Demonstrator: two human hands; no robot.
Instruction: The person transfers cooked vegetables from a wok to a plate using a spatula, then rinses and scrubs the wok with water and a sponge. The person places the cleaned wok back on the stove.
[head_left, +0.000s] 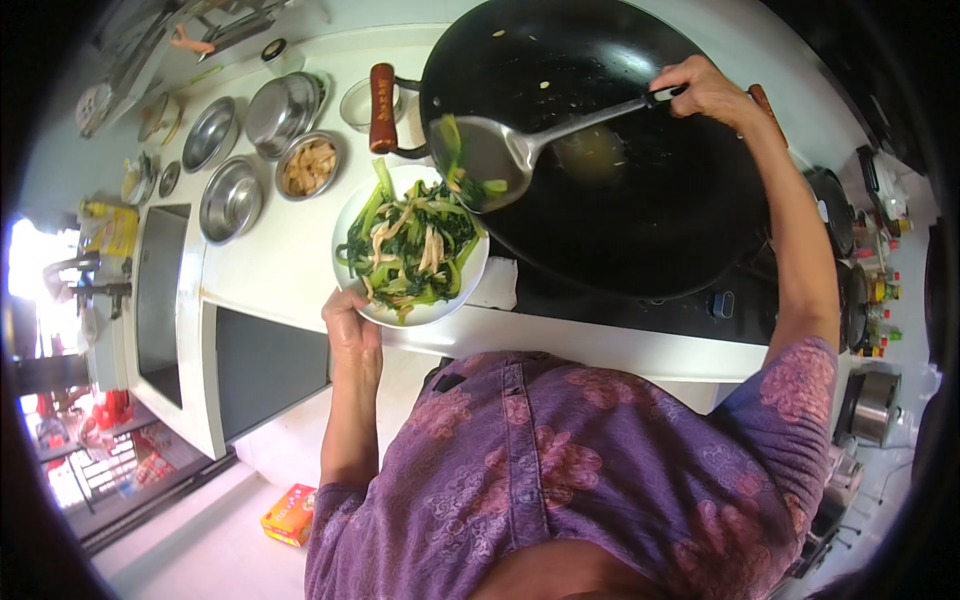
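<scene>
My left hand (352, 321) grips the near rim of a white plate (474, 279), which carries cooked leafy greens (409, 240) with pale strips among them. In my right hand (694, 94) is the black-tipped handle of a metal wok spatula (517, 142). Its broad blade leans over the plate's far right edge, with a few greens (457, 161) and some liquid on it. Beneath the spatula, a large black wok (637, 225) holds a small pool of broth (591, 154) and a few pale bits. The wok has a reddish-brown wooden side handle (382, 109).
Left of the plate stand a metal bowl of pale pieces (307, 166) and several other steel bowls (231, 199). A sink (161, 292) lies farther left. Under the wok is a black cooktop (555, 292). Several bottles (885, 292) line the right side; an orange box (289, 514) sits low at left.
</scene>
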